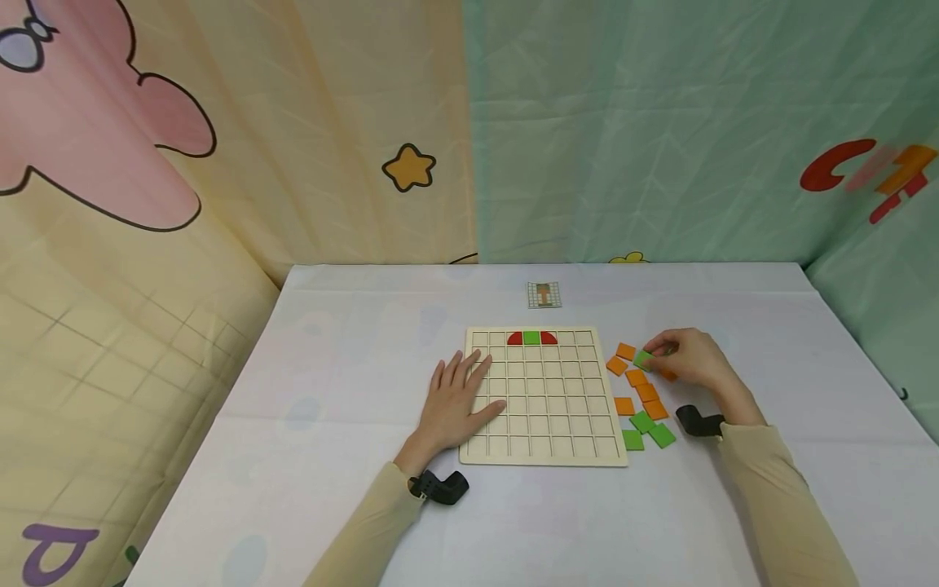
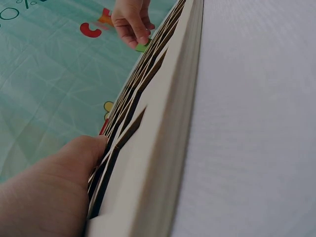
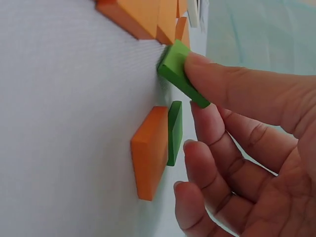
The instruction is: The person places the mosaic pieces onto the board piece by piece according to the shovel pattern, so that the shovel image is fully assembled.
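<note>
A pale wooden grid board [image 1: 543,450] lies on the table, with a green square [image 1: 531,337] between two red rounded pieces [image 1: 515,338] in its top row. My left hand [image 1: 452,408] rests flat with spread fingers over the board's left edge. Off the board's right side, my right hand [image 1: 685,357] pinches a green square tile [image 3: 178,71] between thumb and index finger. The tile is tilted, its lower corner close to the table. Below those fingertips, in the right wrist view, an orange tile [image 3: 148,155] and another green tile [image 3: 175,133] lie together.
Several orange tiles [image 1: 636,377] and green tiles [image 1: 662,435] are scattered right of the board, some touching its edge. A small pattern card [image 1: 544,294] lies behind the board. Curtains [image 1: 660,163] hang beyond the white table [image 1: 352,505].
</note>
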Demonstrator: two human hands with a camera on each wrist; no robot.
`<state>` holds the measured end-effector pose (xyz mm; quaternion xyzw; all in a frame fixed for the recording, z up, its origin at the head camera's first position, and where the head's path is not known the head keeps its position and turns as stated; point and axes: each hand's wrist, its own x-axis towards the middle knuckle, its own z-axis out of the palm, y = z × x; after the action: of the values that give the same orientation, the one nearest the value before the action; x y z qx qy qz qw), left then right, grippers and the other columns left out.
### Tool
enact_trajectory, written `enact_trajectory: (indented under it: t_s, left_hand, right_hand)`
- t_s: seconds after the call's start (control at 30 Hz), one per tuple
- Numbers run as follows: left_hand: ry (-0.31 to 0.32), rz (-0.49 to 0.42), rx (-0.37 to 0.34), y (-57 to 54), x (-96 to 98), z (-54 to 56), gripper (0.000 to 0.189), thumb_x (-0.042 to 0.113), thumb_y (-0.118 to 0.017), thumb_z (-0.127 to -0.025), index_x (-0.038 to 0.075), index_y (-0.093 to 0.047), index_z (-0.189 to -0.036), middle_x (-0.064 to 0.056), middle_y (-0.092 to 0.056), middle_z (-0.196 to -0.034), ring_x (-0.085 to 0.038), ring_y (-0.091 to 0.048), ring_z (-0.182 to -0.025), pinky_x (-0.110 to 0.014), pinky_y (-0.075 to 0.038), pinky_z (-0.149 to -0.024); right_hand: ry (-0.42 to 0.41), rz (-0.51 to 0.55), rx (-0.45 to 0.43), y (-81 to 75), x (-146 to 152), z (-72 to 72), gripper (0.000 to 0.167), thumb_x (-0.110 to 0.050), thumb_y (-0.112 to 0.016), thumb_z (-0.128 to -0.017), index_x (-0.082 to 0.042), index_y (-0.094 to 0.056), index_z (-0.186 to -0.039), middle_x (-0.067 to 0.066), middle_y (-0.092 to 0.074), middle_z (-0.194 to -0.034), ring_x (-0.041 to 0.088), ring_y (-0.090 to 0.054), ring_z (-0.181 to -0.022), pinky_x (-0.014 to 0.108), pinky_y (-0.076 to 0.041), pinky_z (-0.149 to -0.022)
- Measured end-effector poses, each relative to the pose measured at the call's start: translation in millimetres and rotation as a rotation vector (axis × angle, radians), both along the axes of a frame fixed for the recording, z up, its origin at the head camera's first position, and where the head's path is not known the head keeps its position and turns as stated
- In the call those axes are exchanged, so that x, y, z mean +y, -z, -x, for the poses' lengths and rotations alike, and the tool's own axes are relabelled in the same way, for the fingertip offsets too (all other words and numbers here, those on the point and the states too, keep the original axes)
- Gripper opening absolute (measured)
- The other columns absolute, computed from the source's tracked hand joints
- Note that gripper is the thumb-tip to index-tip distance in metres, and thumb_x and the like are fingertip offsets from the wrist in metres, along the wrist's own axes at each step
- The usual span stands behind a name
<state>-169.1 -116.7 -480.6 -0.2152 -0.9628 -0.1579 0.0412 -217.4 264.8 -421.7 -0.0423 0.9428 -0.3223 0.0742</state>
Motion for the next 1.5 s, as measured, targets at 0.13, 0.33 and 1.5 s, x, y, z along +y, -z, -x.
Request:
enact_trajectory:
  t_s: [0.13,0.33,1.5]
  left_hand:
    - [0.002,-0.004,0.005,0.3,0.2,0.2,0.075,0.059,-0.043,-0.091,0.019,-0.024,-0.152,-0.006,-0.021,-0.155,-0.030,-0.008,-0.142,-0.046,0.001,-0.112]
    - [0.006,0.001,0.006,0.9,0.6,0.8,0.075,0.060,-0.042,-0.092,0.019,-0.023,-0.152,-0.005,-0.020,-0.155,-0.030,-0.007,-0.142,-0.046,0.002,-0.112]
    - [0.008,-0.019,0.007,-1.1,-0.7,-0.3,0.075,0.059,-0.043,-0.092,0.018,-0.025,-0.152,-0.005,-0.021,-0.155,-0.031,-0.008,-0.142,-0.046,0.001,-0.112]
  right_hand:
    - [0.004,0.015,-0.030,-2.6,0.8,-0.7,0.023,-0.019,-0.071,-0.083,0.001,-0.067,-0.093,0.006,-0.059,-0.077,0.021,-0.051,-0.066,0.031,-0.041,-0.058]
    - [0.001,0.034,-0.059,-2.3,3.3,-1.2,0.026,-0.023,-0.070,-0.085,0.001,-0.064,-0.093,0.005,-0.058,-0.076,0.021,-0.050,-0.066,0.031,-0.040,-0.058]
    - [-0.250,0.221,0.075,-11.0,-109.8,26.5,0.012,-0.014,-0.066,-0.090,-0.005,-0.070,-0.097,0.004,-0.064,-0.085,0.022,-0.059,-0.076,0.038,-0.047,-0.068]
